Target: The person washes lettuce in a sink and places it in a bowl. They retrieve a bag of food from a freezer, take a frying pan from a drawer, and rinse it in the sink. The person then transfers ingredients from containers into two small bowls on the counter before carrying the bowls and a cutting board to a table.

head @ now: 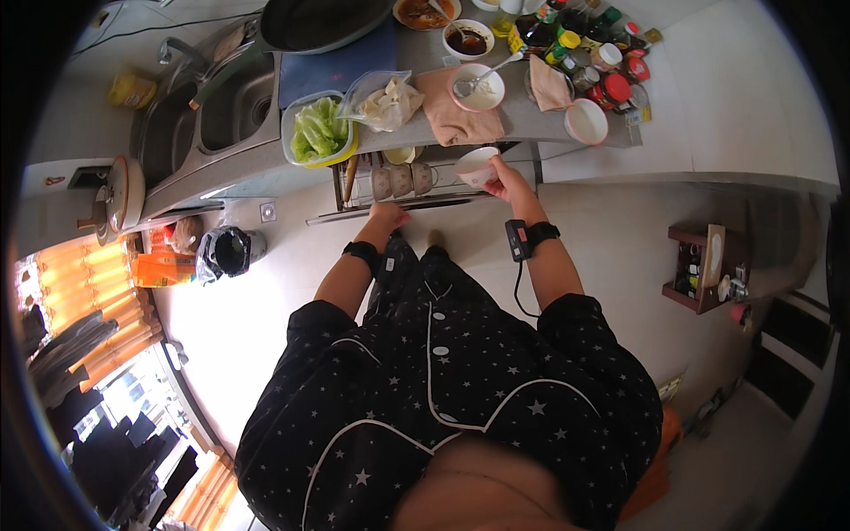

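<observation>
My right hand [506, 180] grips a small pinkish-white bowl [475, 168] by its side, above the right part of a pulled-out wire drawer [458, 196]. Cups [400, 180] stand in a row inside that drawer, with a pale yellow-green bowl [402, 154] behind them. At the drawer's front edge is my left hand [390, 214], its fingers partly hidden, so its hold is unclear. On the counter over the drawer, a folded tan cloth [458, 123] lies beneath a bowl with a spoon [479, 88]. A plastic bag with pale pieces [388, 103] lies beside a container of lettuce [320, 131].
A double sink [232, 119] is at the left, with a large pan [322, 26] beside it. Sauce bottles and jars [611, 89] crowd the counter's right end, near a white bowl [586, 122] at its edge. A lined bin [232, 251] stands on the floor at the left.
</observation>
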Motion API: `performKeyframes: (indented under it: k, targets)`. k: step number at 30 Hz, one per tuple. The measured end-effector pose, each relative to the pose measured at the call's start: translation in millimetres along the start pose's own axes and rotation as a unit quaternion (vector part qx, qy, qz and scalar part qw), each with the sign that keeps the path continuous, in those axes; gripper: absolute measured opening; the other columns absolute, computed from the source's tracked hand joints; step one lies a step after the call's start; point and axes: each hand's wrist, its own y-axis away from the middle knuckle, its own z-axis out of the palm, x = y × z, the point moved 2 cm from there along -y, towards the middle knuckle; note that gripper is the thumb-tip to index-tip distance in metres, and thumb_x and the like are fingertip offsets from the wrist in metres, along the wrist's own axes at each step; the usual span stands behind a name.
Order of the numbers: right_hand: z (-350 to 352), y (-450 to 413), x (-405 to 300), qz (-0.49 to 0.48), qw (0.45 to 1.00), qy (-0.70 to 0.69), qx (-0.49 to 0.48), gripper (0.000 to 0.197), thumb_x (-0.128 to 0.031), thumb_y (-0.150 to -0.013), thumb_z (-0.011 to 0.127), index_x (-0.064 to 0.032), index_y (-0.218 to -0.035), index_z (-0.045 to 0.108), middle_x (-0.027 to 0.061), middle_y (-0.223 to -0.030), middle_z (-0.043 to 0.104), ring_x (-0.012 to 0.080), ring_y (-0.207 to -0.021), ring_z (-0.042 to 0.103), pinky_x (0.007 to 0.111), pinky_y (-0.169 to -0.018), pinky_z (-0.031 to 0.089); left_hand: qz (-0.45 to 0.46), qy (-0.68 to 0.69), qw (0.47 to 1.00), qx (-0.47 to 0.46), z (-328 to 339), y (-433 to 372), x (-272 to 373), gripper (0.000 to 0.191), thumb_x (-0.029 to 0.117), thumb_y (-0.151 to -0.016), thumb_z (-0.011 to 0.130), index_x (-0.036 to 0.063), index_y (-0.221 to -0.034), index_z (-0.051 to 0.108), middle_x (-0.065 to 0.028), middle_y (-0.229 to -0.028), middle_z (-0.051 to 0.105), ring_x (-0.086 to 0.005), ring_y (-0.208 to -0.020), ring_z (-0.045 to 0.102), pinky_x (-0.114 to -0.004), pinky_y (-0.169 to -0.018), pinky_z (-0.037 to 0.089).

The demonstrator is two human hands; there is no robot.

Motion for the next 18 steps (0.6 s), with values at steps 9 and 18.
performKeyframes:
  k: [9, 18]
  targets:
    - [-11, 49, 8, -0.014, 0.999, 0.009, -0.047, 0.043, -0.038, -0.068, 0.055, 0.0002, -0.086, 0.049, 0.0080, -0.071, 0.049, 0.0180, -0.057, 0.052, 0.027, -0.055, 0.049, 0.044, 0.011, 0.996, 0.072, 12, 11, 8, 0.010, -0.012, -0.068, 0.042, -0.0100, -0.077, 0.044, -0.0181, -0.073, 0.048, -0.0298, -0.057, 0.054, -0.033, -0.049, 0.053]
    - [-12, 65, 7, -0.005, 0.998, 0.016, -0.053, 0.042, -0.035, -0.067, 0.055, 0.0011, -0.089, 0.050, 0.0083, -0.076, 0.052, 0.0166, -0.063, 0.053, 0.026, -0.059, 0.049, 0.079, -0.065, 0.990, 0.095, 18, 4, 29, 0.007, -0.001, -0.072, 0.046, -0.0055, -0.072, 0.051, -0.0158, -0.071, 0.055, -0.0254, -0.053, 0.058, -0.028, -0.042, 0.049]
